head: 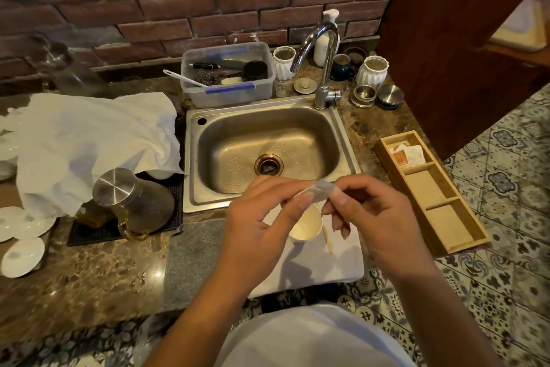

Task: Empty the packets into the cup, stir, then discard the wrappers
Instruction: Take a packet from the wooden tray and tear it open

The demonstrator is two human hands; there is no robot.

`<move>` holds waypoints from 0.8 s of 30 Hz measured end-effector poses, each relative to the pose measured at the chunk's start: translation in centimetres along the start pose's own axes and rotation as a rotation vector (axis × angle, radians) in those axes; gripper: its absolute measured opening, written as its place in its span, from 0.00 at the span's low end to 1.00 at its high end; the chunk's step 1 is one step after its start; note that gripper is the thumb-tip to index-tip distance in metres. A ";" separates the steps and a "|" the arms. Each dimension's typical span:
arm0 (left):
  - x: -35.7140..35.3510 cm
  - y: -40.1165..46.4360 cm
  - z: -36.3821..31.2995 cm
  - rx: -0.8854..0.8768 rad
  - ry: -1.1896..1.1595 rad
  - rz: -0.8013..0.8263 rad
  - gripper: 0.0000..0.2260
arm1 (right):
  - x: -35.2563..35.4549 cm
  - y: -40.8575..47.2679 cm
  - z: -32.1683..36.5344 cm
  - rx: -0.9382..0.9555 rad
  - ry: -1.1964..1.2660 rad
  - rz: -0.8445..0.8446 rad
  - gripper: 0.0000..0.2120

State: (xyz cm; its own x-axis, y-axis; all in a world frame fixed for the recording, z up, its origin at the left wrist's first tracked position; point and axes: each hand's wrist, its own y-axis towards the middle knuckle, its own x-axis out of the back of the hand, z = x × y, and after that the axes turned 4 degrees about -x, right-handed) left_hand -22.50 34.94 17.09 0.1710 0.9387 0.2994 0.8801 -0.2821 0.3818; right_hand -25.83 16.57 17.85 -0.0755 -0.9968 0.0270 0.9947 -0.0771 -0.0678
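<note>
Hands meet above a paper cup [306, 225]: left hand [259, 227] and right hand [372, 218] each pinch an end of a small packet [317, 189]. Beside the right hand lies a wooden stirrer [327, 240]; further right, a compartment tray [428, 191] holds more packets [406, 154].
</note>
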 end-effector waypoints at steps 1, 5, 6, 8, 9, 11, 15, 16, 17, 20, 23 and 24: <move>0.0 0.1 0.1 -0.012 0.026 -0.002 0.09 | 0.0 0.1 0.0 0.005 -0.061 -0.007 0.08; 0.2 0.4 0.3 -0.071 0.131 0.006 0.11 | 0.3 0.3 0.2 0.043 -0.063 -0.025 0.08; 0.2 0.4 0.2 -0.029 0.099 0.016 0.11 | 0.5 0.3 0.3 0.044 -0.025 -0.032 0.07; 0.2 0.5 0.0 0.055 0.011 0.032 0.09 | 0.9 0.4 0.4 0.036 -0.009 -0.013 0.07; 0.2 0.5 -0.1 0.064 -0.004 0.037 0.08 | 1.1 0.5 0.5 0.037 -0.061 0.015 0.07; 0.3 0.6 0.0 0.031 0.048 0.075 0.07 | 1.5 0.7 0.9 0.056 -0.196 0.064 0.11; 0.2 0.8 0.4 0.025 0.149 0.169 0.09 | 2.4 1.5 1.6 0.186 -0.316 0.037 0.10; 0.2 0.8 0.4 0.032 0.151 0.178 0.09 | 2.5 1.5 1.7 0.219 -0.349 0.036 0.09; 0.1 0.8 0.4 0.037 0.144 0.181 0.08 | 2.5 1.4 1.8 0.244 -0.360 0.043 0.08; -0.1 0.9 0.2 0.056 0.087 0.177 0.07 | 2.3 1.0 1.9 0.244 -0.294 0.053 0.06; -0.5 0.9 0.0 0.058 0.052 0.178 0.06 | 1.9 0.9 1.2 0.174 -0.273 -0.057 0.06; -0.6 0.9 0.0 0.058 0.051 0.175 0.06 | 1.9 0.9 1.0 0.156 -0.302 -0.079 0.07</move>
State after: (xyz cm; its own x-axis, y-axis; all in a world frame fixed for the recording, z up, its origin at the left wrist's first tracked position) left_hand -21.79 34.11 17.24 0.3027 0.8646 0.4011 0.8632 -0.4271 0.2691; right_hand -25.05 14.67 18.86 -0.1521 -0.9345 0.3218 0.9870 -0.1266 0.0989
